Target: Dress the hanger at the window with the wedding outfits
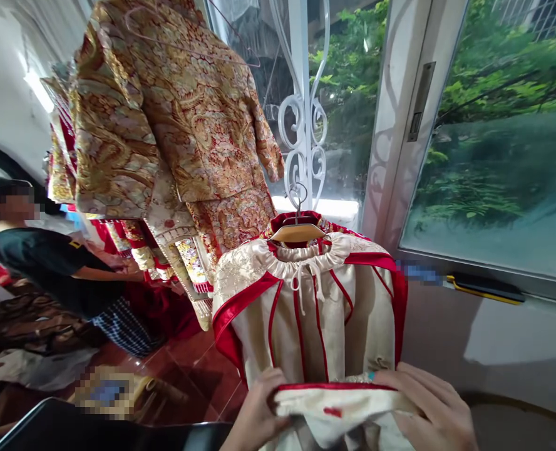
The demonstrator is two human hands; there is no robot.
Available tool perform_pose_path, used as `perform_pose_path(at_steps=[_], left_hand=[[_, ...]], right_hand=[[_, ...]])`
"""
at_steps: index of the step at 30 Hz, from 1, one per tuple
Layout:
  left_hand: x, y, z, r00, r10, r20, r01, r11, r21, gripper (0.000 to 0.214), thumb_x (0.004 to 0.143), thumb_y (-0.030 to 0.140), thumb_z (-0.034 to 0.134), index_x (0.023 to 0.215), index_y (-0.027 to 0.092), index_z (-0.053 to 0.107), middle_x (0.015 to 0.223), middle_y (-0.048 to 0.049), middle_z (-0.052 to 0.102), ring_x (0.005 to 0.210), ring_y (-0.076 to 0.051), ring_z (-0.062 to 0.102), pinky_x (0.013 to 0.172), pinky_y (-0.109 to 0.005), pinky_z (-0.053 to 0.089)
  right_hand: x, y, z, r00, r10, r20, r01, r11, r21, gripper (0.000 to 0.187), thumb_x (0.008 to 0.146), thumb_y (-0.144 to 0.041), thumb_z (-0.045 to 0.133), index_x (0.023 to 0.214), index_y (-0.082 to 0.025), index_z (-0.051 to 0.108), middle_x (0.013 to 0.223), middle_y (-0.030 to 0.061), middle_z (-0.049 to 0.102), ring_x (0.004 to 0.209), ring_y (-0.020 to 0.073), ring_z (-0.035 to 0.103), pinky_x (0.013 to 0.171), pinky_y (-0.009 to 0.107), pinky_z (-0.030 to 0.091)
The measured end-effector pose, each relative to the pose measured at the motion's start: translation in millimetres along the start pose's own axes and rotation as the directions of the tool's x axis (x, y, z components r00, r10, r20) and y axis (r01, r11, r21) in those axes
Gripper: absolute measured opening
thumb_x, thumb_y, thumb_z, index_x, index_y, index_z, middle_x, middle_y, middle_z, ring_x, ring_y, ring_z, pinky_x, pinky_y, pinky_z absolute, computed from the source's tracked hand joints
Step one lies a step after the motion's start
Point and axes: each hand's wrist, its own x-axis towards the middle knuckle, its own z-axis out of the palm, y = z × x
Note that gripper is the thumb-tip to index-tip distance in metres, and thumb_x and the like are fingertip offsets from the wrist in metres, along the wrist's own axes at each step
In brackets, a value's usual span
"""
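Note:
Near the bottom of the view, my left hand (258, 410) pinches one side of a cream cloth piece (339, 401) with a red edge. My right hand (431, 407) grips its other side, so the edge is stretched between them. A small red mark shows on the cloth, and its lower part runs out of the frame. Just behind it hangs a cream garment (315, 300) with red piping, a gathered neck and a tied white cord, on a wooden hanger (297, 233). Whether the held cloth joins this garment, I cannot tell.
Gold and red brocade garments (193, 125) hang on the left. A person (47, 263) in a dark shirt stands beyond, hands at other garments. White window scrollwork (301, 125) rises behind the hanger. A black and yellow tool (487, 288) lies on the right sill.

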Motion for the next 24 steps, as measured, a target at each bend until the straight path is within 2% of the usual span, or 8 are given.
perform_pose_path(at_steps=[2, 5, 6, 9, 11, 13, 17, 24], left_hand=[[-13, -6, -11.3, 0.944, -0.063, -0.323, 0.096, 0.992, 0.086, 0.024, 0.068, 0.032, 0.067, 0.059, 0.021, 0.048, 0.063, 0.0007, 0.054, 0.061, -0.015, 0.051, 0.059, -0.024, 0.042], [-31, -8, -20.3, 0.735, -0.155, -0.660, 0.246, 0.968, 0.047, 0.019, 0.065, 0.022, 0.063, 0.063, 0.023, 0.044, 0.057, 0.0052, 0.048, 0.050, -0.011, 0.044, 0.051, -0.021, 0.037], [-35, -6, -21.8, 0.724, -0.177, -0.667, 0.250, 0.968, 0.015, 0.018, 0.063, 0.022, 0.065, 0.067, 0.023, 0.047, 0.058, 0.0057, 0.050, 0.049, -0.011, 0.045, 0.050, -0.021, 0.038], [-37, 7, -28.5, 0.924, -0.209, -0.320, 0.200, 0.978, -0.062, 0.028, 0.059, 0.020, 0.069, 0.086, 0.023, 0.061, 0.061, 0.0049, 0.061, 0.055, -0.014, 0.055, 0.056, -0.021, 0.044], [-33, 13, -37.3, 0.972, -0.207, -0.113, 0.194, 0.974, -0.115, 0.029, 0.063, 0.021, 0.066, 0.092, 0.022, 0.067, 0.064, 0.0024, 0.066, 0.059, -0.016, 0.059, 0.060, -0.022, 0.047], [-28, 12, -47.4, 0.956, -0.232, -0.180, 0.202, 0.965, -0.169, 0.022, 0.069, 0.027, 0.064, 0.089, 0.019, 0.070, 0.069, -0.0015, 0.069, 0.064, -0.018, 0.061, 0.060, -0.023, 0.048], [-16, -10, -50.3, 0.823, -0.271, -0.499, 0.173, 0.957, -0.234, 0.025, 0.071, 0.037, 0.064, 0.084, 0.018, 0.073, 0.077, -0.0059, 0.070, 0.070, -0.021, 0.064, 0.064, -0.028, 0.052], [4, -34, -29.4, 0.727, -0.424, -0.540, 0.199, 0.883, -0.426, 0.046, 0.066, 0.060, 0.066, 0.076, 0.016, 0.073, 0.067, -0.0058, 0.069, 0.067, -0.024, 0.065, 0.063, -0.032, 0.055]], right_hand=[[0, -3, 9, 0.999, 0.034, -0.011, -0.034, 0.999, 0.004, 0.032, 0.072, -0.005, 0.045, 0.088, -0.022, 0.067, 0.072, -0.0004, 0.072, 0.063, 0.0178, 0.069, 0.058, 0.025, 0.055], [2, -10, 21, 0.992, 0.096, -0.076, -0.096, 0.995, 0.006, 0.033, 0.072, -0.002, 0.047, 0.089, -0.023, 0.065, 0.072, -0.0014, 0.072, 0.062, 0.0172, 0.069, 0.060, 0.026, 0.055], [3, -12, 24, 0.985, 0.131, -0.113, -0.132, 0.991, 0.001, 0.032, 0.073, -0.002, 0.048, 0.089, -0.023, 0.065, 0.071, -0.0018, 0.071, 0.061, 0.0169, 0.068, 0.060, 0.026, 0.054], [6, -11, 31, 0.956, 0.224, -0.190, -0.231, 0.973, -0.016, 0.027, 0.073, -0.003, 0.050, 0.085, -0.023, 0.065, 0.067, -0.0024, 0.069, 0.057, 0.0159, 0.065, 0.058, 0.026, 0.053], [7, -7, 36, 0.953, 0.244, -0.183, -0.252, 0.968, -0.022, 0.028, 0.073, -0.003, 0.048, 0.085, -0.022, 0.066, 0.068, -0.0018, 0.069, 0.056, 0.0152, 0.065, 0.058, 0.025, 0.053], [7, -4, 42, 0.954, 0.248, -0.166, -0.255, 0.967, -0.023, 0.029, 0.073, -0.003, 0.046, 0.083, -0.021, 0.066, 0.069, -0.0010, 0.070, 0.056, 0.0147, 0.065, 0.058, 0.024, 0.054], [2, -8, 53, 0.928, 0.337, -0.156, -0.339, 0.941, 0.016, 0.028, 0.068, -0.006, 0.046, 0.080, -0.020, 0.068, 0.065, -0.0014, 0.068, 0.053, 0.0145, 0.063, 0.055, 0.023, 0.054], [4, 4, 71, 0.922, 0.384, -0.043, -0.383, 0.923, 0.046, 0.039, 0.061, -0.008, 0.043, 0.085, -0.020, 0.070, 0.067, -0.0011, 0.067, 0.055, 0.0145, 0.063, 0.055, 0.022, 0.053]])
